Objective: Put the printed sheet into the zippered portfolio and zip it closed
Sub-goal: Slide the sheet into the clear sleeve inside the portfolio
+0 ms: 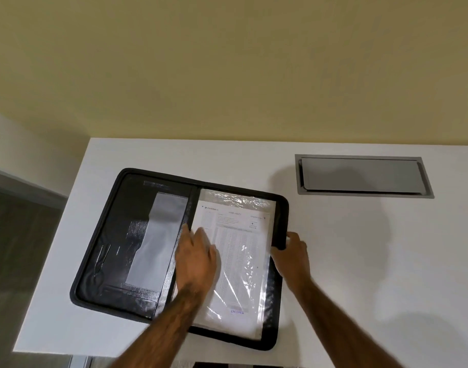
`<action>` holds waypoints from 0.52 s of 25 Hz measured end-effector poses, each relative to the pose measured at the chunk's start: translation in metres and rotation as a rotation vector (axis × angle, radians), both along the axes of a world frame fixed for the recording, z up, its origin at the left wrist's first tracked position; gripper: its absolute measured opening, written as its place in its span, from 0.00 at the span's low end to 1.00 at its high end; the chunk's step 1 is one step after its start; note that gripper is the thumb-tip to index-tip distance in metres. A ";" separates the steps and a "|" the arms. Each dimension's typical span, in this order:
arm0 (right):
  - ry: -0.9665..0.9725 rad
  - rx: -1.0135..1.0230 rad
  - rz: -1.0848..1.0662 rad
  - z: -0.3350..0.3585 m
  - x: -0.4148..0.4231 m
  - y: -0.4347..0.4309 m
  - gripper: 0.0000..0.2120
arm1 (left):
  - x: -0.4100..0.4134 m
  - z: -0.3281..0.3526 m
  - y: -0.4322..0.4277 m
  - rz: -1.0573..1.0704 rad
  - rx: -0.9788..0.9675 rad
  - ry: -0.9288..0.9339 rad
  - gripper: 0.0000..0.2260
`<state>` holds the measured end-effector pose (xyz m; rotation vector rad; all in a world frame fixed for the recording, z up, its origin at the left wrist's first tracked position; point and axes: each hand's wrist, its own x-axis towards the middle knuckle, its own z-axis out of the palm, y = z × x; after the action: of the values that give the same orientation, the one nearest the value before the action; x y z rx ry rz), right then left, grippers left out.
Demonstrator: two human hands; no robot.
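Observation:
A black zippered portfolio (116, 251) lies open flat on the white table. Its left half shows dark pockets with a grey panel. On its right half lies the printed sheet (238, 251), under a clear plastic sleeve, with "ENTERED" stamped near its lower edge. My left hand (197, 257) rests flat on the sheet's left part, close to the spine, fingers spread. My right hand (291, 254) grips the portfolio's right edge, with the thumb on the inner side and the fingers curled round the rim.
A grey recessed cable hatch (360, 176) with a closed flap sits in the table (360, 261) at the back right. The table's left edge runs close to the portfolio, with dark floor beyond it. A yellow wall stands behind.

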<state>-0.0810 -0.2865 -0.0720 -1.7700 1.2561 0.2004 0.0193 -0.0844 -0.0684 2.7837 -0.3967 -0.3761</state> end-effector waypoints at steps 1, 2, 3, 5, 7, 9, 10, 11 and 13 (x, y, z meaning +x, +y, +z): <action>0.004 0.022 -0.034 -0.001 -0.004 0.005 0.29 | -0.008 0.001 0.002 0.057 0.016 -0.008 0.20; 0.005 0.042 -0.074 -0.002 -0.005 0.007 0.29 | -0.013 0.003 0.003 0.093 0.021 -0.003 0.20; 0.005 0.063 -0.107 -0.001 -0.005 0.008 0.29 | -0.014 0.004 0.001 0.100 0.026 0.008 0.20; 0.000 0.093 -0.140 0.002 0.000 0.006 0.29 | -0.009 0.006 -0.004 0.098 0.009 0.037 0.20; -0.026 0.113 -0.149 0.004 0.007 0.002 0.30 | 0.000 0.007 -0.008 0.112 -0.070 0.065 0.18; -0.043 0.093 -0.131 0.007 0.014 -0.004 0.31 | 0.009 0.006 -0.009 0.097 -0.127 0.088 0.16; -0.049 0.073 -0.121 0.008 0.019 -0.008 0.31 | 0.014 0.005 -0.010 0.086 -0.141 0.099 0.16; -0.056 0.052 -0.110 0.010 0.025 -0.013 0.31 | 0.018 0.005 -0.011 0.076 -0.148 0.110 0.16; -0.064 -0.006 -0.067 0.012 0.037 -0.022 0.30 | 0.028 0.003 -0.016 0.075 -0.157 0.147 0.18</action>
<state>-0.0442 -0.3089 -0.0597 -1.7233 1.2691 0.1004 0.0474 -0.1009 -0.0654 2.5904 -0.2737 -0.5052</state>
